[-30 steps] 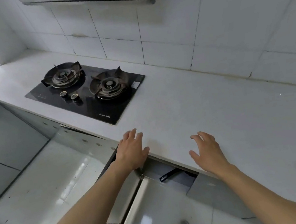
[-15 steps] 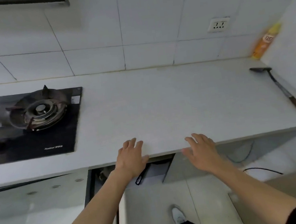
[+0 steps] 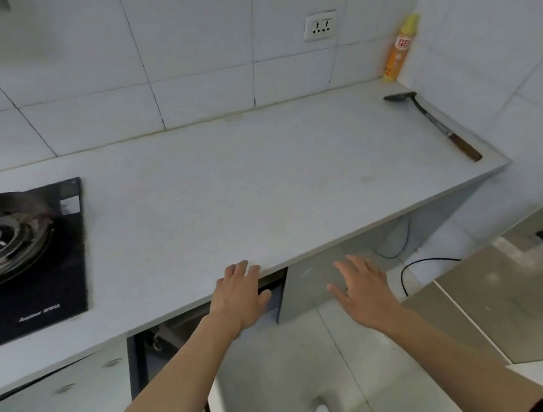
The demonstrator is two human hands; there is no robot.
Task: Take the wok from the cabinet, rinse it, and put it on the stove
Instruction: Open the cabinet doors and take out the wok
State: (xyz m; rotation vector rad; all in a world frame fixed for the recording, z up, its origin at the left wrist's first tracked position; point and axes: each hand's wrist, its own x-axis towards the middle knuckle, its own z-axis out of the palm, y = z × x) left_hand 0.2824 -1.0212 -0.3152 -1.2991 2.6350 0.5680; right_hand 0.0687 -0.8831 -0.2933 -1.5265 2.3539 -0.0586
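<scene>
The black gas stove is set into the white countertop at the left, with one burner showing. Below the counter's front edge a cabinet stands open and dark; I see no wok in it from here. My left hand reaches over the counter's front edge above that opening, fingers straight and holding nothing. My right hand hovers lower, in front of the grey cabinet door, fingers spread and empty.
A black spatula with a wooden handle lies at the counter's right end near a yellow spray bottle in the corner. A wall socket sits on the tiles. A black cable trails on the floor under the counter.
My view has swung right, so the stove slid to the left edge and the counter's right end came into sight. Both hands dropped from the countertop towards its front edge.
</scene>
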